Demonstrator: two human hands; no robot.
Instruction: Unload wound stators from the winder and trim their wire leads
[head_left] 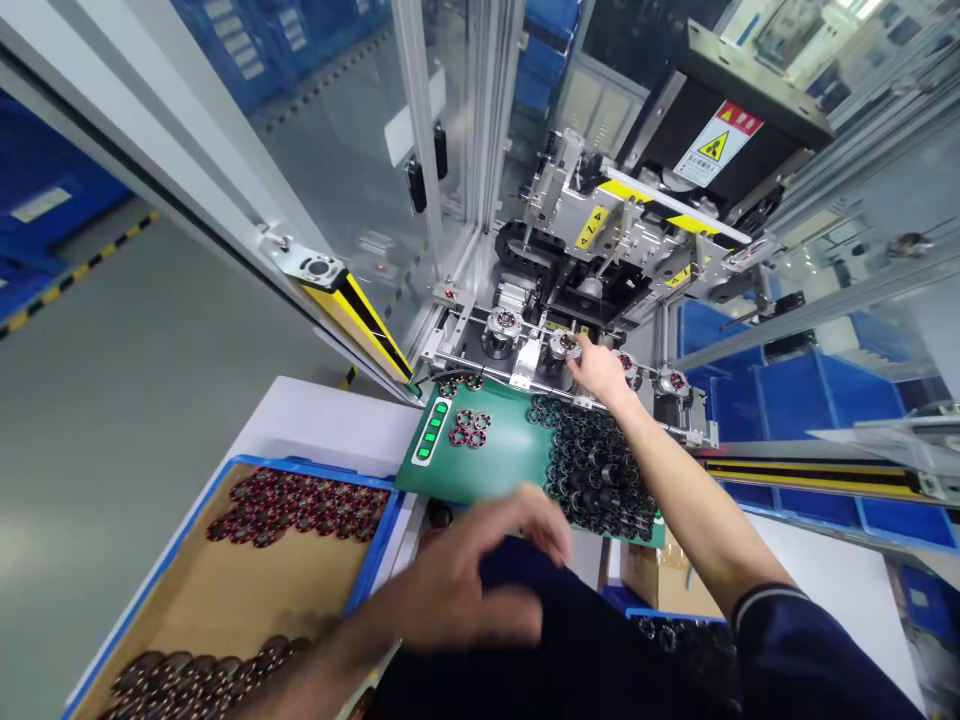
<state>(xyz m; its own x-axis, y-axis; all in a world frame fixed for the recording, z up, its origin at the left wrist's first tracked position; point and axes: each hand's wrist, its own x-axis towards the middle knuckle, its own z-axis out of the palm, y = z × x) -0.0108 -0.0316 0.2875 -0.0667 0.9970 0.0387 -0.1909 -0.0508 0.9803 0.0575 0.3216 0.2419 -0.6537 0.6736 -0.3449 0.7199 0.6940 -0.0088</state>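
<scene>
Touching: right grip | ring part at fingertips | atop fixture

Right hand at fixture, blurred left hand, dark rings on green mat

1. Right forearm: bare, extended forward.
2. Right hand: at full reach, fingers bent; whether they grip is unclear.
3. Left forearm: bare, angled inward.
4. Left hand: blurred, closer in, fingers curved, thumb spread well apart.
</scene>
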